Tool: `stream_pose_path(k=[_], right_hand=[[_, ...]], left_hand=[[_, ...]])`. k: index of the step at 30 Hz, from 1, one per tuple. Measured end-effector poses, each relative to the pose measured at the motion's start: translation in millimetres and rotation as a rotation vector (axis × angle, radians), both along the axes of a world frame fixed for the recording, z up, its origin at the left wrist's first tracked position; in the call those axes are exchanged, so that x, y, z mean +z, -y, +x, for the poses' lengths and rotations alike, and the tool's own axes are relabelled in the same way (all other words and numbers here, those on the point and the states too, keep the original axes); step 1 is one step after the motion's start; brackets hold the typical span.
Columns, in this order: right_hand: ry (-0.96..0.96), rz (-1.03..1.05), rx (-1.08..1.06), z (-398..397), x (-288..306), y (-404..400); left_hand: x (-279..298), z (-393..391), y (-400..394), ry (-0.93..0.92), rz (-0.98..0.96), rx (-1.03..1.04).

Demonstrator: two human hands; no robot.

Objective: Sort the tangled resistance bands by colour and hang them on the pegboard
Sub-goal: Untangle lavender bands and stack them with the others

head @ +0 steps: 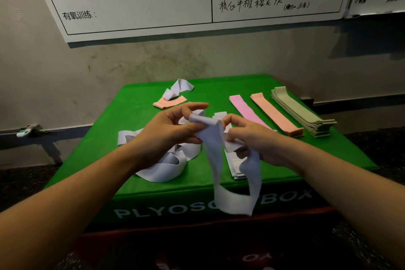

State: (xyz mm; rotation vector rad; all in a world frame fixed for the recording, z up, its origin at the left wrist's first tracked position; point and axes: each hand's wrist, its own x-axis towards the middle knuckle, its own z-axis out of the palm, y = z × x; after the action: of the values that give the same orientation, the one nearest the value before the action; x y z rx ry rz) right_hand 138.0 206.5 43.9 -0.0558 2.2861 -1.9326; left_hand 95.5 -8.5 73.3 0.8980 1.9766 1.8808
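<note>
Over a green plyo box both my hands hold one pale lavender resistance band. My left hand pinches its top edge, and my right hand grips it beside that; its loop hangs down past the box's front edge. A tangle of lavender bands lies under my left hand. A flat lavender stack lies under my right. Sorted at the right are a pink band, an orange band and a stack of sage green bands.
At the back of the box a loose lavender band lies on an orange one. A whiteboard with handwriting hangs on the wall behind. A small white and teal object sits on a ledge at the left. No pegboard is in view.
</note>
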Motion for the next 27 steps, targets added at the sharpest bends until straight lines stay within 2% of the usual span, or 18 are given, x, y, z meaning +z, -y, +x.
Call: stream_pose_path(k=[2, 5, 8, 10, 15, 17, 20, 24, 27], right_hand=[[-0.046, 0.094, 0.015, 1, -2, 6], [-0.19, 0.109, -0.073, 3, -1, 14], [-0.371, -0.089, -0.208, 7, 11, 16], [-0.465, -0.191, -0.213, 9, 19, 17], [-0.614, 0.033, -0.205, 7, 31, 20], [-0.625, 0.027, -0.22, 6, 34, 19], [-0.589, -0.062, -0.235, 4, 39, 19], [-0.484, -0.109, -0.298, -4, 42, 17], [-0.371, -0.166, -0.297, -9, 34, 14]], left_hand=[[1, 1, -6, 0.023, 0.05, 0.018], [4, 2, -14, 0.068, 0.132, 0.074], [8, 1, -20, 0.08, 0.17, 0.111], [9, 2, -23, 0.068, 0.153, 0.13], [5, -1, -26, -0.026, 0.078, 0.215], [4, -2, -26, -0.067, 0.075, 0.257], [9, 3, -27, -0.016, 0.055, 0.176], [6, 4, -32, -0.057, -0.115, 0.059], [1, 1, -38, -0.039, -0.095, 0.079]])
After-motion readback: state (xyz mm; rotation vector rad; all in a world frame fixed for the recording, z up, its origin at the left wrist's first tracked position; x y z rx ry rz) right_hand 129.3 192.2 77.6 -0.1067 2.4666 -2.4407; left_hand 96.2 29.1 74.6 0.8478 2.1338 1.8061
